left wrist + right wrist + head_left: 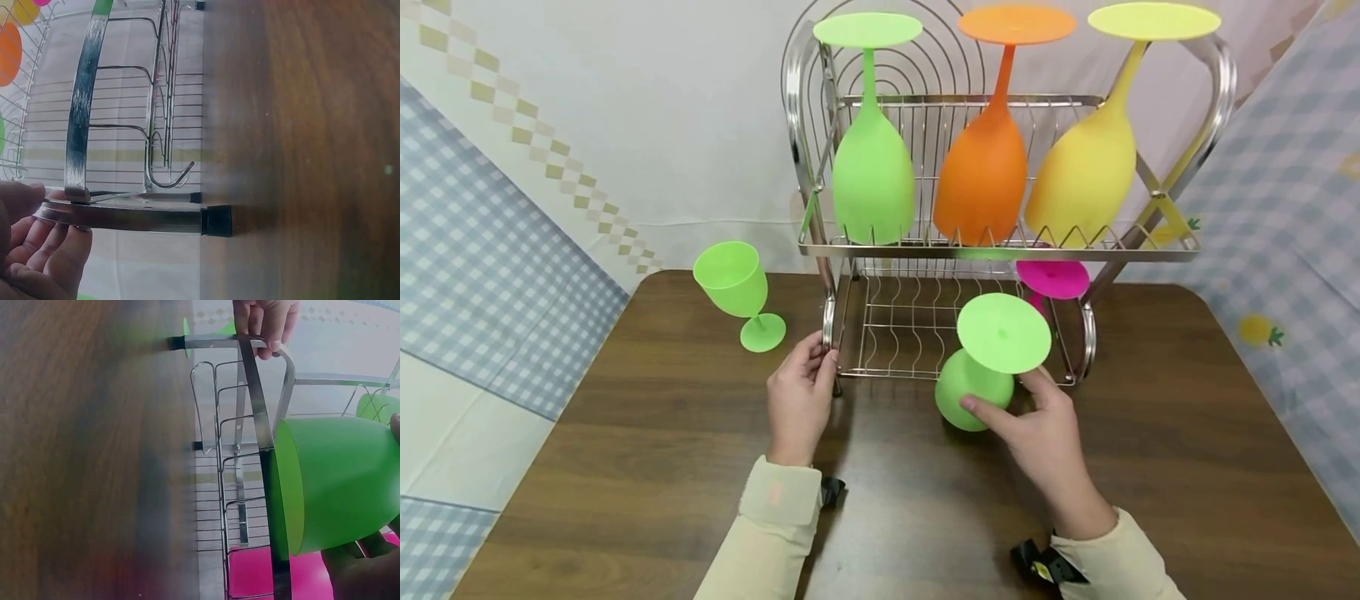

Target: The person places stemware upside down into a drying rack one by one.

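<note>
My right hand holds a green plastic goblet upside down, thumb on one side of the bowl and fingers on the other. It is in front of the lower tier of a metal dish rack; in the right wrist view the bowl's rim is close to the rack's front bar, contact unclear. With thumb and fingers my left hand grips the rack's left front leg. Behind the held goblet, a pink goblet stands inverted on the lower tier, partly hidden.
Inverted green, orange and yellow goblets line the upper tier, the yellow one leaning. Another green goblet stands upright on the wooden table, left of the rack. Patterned cloth hangs behind and at both sides.
</note>
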Demonstrator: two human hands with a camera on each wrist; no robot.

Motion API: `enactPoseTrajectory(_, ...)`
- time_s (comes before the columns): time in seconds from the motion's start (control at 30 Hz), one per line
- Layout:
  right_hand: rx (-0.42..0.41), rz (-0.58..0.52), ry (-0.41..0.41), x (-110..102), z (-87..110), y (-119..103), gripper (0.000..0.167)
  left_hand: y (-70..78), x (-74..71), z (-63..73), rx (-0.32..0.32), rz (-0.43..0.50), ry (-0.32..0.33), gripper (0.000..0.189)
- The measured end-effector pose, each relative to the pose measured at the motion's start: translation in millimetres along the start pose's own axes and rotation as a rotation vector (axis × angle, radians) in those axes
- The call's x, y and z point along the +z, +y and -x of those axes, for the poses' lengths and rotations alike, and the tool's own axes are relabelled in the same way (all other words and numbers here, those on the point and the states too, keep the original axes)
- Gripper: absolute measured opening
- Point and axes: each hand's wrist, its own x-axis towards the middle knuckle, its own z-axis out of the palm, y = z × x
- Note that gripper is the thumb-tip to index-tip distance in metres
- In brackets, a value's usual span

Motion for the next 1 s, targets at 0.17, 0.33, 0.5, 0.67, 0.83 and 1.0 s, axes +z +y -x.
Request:
enactPoseTrajectory(0.17, -0.001, 0.055, -0.015, 0, -4.8, 0, 0.065, -0.6, 0.4, 0.2, -0.007, -0.001, -0.002, 0.024)
enactPoseTrajectory(0.33, 0.015, 0.039, -0.037, 2, -9.4, -1, 0.067, -0.4, 0.6, 0.7, -0.013, 0.007, 0.002, 0.023)
enactPoseTrajectory(0.5, 0.027, 0.040, -0.043, 3, -12.7, -3, 0.065, -1.2, 1.4, 0.4, -0.027, 0.006, -0.004, 0.022)
enactPoseTrajectory(0.67, 0.028, 0.040, -0.039, 5, -16.2, -2, 0.065, -1.8, 1.6, 0.0, -0.026, 0.014, -0.009, 0.022)
enactPoseTrajectory(0.83, 0.030, 0.044, -0.035, 8, -19.8, -2, 0.067, -1.7, 1.1, 0.0, -0.024, 0.018, -0.013, 0.021)
enactPoseTrajectory(1.0, 0.030, 0.054, -0.032, 9, -22.8, -3, 0.069, -0.2, 0.1, -0.2, -0.023, 0.012, -0.013, 0.021)
